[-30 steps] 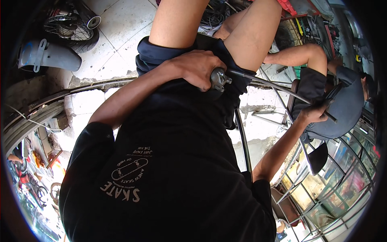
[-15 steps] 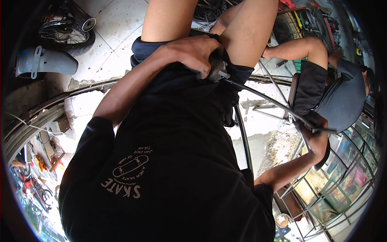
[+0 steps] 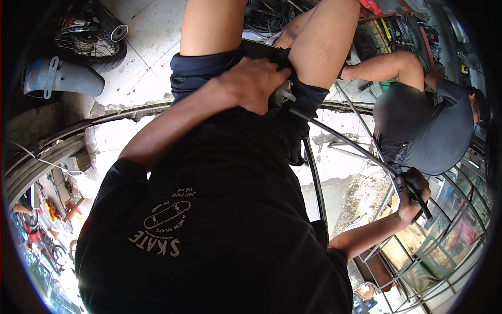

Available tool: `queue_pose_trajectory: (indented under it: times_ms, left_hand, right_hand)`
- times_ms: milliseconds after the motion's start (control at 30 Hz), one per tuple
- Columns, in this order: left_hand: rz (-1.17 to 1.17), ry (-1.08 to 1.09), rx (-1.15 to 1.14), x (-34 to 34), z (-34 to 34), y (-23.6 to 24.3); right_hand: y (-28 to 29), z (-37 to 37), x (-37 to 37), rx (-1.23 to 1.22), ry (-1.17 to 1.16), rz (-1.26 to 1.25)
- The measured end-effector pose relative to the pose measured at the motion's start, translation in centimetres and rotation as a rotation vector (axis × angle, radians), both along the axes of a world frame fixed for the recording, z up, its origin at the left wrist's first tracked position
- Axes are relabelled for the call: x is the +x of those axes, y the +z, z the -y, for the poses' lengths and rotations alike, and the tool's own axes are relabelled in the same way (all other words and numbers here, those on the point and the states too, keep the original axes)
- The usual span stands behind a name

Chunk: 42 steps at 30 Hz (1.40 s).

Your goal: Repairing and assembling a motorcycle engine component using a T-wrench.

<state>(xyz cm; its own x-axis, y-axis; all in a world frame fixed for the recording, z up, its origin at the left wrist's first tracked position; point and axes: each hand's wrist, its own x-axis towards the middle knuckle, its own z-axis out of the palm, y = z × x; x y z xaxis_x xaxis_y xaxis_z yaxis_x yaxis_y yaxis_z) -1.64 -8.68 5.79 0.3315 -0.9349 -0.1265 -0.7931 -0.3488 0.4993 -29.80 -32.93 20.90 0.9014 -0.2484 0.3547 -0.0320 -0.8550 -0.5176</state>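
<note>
My left hand [image 3: 252, 86] is curled over a dark, rounded metal part [image 3: 282, 95] between my thighs, its fingers partly hidden on the far side. A small bright metal end sticks out of this part near a long dark bar [image 3: 348, 140]. The bar slopes from my lap to the right and toward me. My right hand [image 3: 413, 189] is closed around the bar near its outer end, and the tip pokes out past the fist. Where the bar meets the metal part is too dark to make out.
Close by on the right crouches another person [image 3: 442, 133] in a grey top. A metal-framed glass case [image 3: 434, 246] stands near my right arm. At the far left are a spoked wheel [image 3: 91, 44] and a grey fender [image 3: 73, 78]. Cables and tools lie at the far right.
My right hand and the bar's outer end have swung toward me. My left hand has shifted slightly on the metal part. The other person's head has come into view beside the bar.
</note>
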Motion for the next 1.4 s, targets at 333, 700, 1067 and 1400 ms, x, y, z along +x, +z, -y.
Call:
queue_pose_trajectory:
  times_ms: [333, 700, 1067, 1400]
  left_hand:
    - [-0.687, -0.043, -0.226, 4.5, 0.3, 0.9]
    - [-0.781, -0.084, -0.229, 2.4, 1.4, -1.5]
    - [-0.643, -0.233, 0.033, 2.6, 2.7, -1.7]
    - [-0.525, -0.188, 0.003, 1.9, 2.4, -1.3]
  right_hand:
    - [-3.2, 2.5, -3.2, 0.274, -0.100, 0.227]
    - [-3.2, 2.2, -3.3, 0.356, -0.197, 0.304]
    - [-1.0, 0.5, -2.7, 0.263, -0.094, -0.036]
    - [-2.3, 1.9, -3.1, 0.281, -0.170, 0.124]
